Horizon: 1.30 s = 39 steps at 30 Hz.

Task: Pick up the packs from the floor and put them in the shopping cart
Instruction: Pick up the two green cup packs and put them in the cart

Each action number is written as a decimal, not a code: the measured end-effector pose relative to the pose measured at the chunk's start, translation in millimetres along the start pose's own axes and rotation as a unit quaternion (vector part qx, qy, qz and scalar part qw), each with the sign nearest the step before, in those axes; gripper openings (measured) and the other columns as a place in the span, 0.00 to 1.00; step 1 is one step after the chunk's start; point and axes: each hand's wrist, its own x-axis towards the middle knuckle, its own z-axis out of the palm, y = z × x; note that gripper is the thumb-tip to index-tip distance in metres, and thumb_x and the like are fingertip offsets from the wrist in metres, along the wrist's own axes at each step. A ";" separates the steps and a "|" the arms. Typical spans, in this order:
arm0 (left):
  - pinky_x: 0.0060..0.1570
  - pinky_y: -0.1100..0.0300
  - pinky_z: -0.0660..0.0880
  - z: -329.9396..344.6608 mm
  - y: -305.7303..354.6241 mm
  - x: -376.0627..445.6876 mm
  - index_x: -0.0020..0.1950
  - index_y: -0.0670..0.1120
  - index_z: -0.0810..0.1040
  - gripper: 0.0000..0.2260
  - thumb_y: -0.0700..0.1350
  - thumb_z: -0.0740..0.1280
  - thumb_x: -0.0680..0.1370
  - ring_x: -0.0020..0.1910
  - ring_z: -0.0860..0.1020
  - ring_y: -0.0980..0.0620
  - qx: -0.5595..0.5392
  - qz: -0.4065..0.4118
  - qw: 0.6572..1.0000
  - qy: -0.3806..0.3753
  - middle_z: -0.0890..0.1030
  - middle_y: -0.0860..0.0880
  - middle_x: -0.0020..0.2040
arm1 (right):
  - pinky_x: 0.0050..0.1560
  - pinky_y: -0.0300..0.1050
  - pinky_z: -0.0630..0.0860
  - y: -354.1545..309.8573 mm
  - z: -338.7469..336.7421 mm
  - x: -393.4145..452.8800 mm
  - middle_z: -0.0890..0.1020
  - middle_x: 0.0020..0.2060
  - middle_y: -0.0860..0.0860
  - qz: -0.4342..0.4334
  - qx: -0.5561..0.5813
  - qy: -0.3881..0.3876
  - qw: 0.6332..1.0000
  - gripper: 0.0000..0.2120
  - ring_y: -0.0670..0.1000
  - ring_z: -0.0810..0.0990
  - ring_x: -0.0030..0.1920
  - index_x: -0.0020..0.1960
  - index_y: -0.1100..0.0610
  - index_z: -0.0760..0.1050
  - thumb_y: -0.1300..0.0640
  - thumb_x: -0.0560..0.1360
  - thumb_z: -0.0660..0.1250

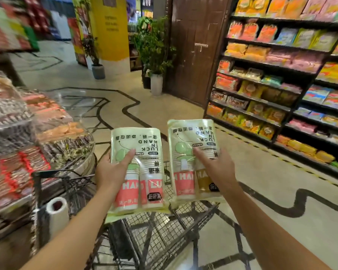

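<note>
I hold two pale green packs of paper cups side by side above the black wire shopping cart (164,227). My left hand (110,170) grips the left pack (142,188), thumb across its front and fingers behind its left edge. My right hand (216,168) grips the right pack (187,162) the same way from its right side. Both packs are upright with their print upside down, and their lower ends hang just over the cart's basket.
A display stand with wrapped snack packs (18,143) stands at my left, with a white roll (57,213) hanging at the cart's left side. Snack shelves (281,84) line the right. Two potted plants (156,55) and a brown door (195,45) are ahead across the tiled floor.
</note>
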 end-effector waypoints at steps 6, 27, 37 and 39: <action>0.55 0.40 0.82 14.4 -55.0 37.1 0.59 0.54 0.80 0.41 0.80 0.72 0.56 0.50 0.86 0.41 0.005 -0.052 0.997 0.061 0.86 0.49 0.52 | 0.45 0.46 0.82 39.8 59.6 49.2 0.86 0.51 0.46 0.029 0.023 -0.098 0.995 0.22 0.45 0.86 0.48 0.62 0.48 0.74 0.40 0.73 0.75; 0.62 0.41 0.78 111.7 -302.2 109.7 0.72 0.52 0.71 0.39 0.69 0.77 0.67 0.59 0.82 0.42 0.039 -0.348 0.926 0.139 0.84 0.50 0.58 | 0.69 0.69 0.74 268.9 242.5 140.4 0.71 0.76 0.53 0.129 -0.208 -0.287 0.926 0.50 0.59 0.73 0.74 0.78 0.49 0.66 0.22 0.66 0.71; 0.56 0.53 0.75 163.9 -389.7 141.6 0.73 0.46 0.68 0.34 0.59 0.77 0.74 0.61 0.81 0.38 0.117 -0.402 0.888 0.187 0.84 0.44 0.59 | 0.75 0.69 0.65 361.0 314.0 167.2 0.61 0.81 0.58 0.166 -0.226 -0.344 0.896 0.57 0.63 0.63 0.80 0.83 0.55 0.57 0.20 0.67 0.66; 0.54 0.58 0.70 175.7 -404.1 149.1 0.76 0.45 0.66 0.35 0.57 0.76 0.76 0.63 0.80 0.38 0.135 -0.400 0.888 0.180 0.83 0.42 0.62 | 0.78 0.66 0.62 380.3 326.1 166.8 0.58 0.82 0.59 0.166 -0.231 -0.354 0.891 0.54 0.62 0.59 0.81 0.84 0.60 0.53 0.28 0.73 0.67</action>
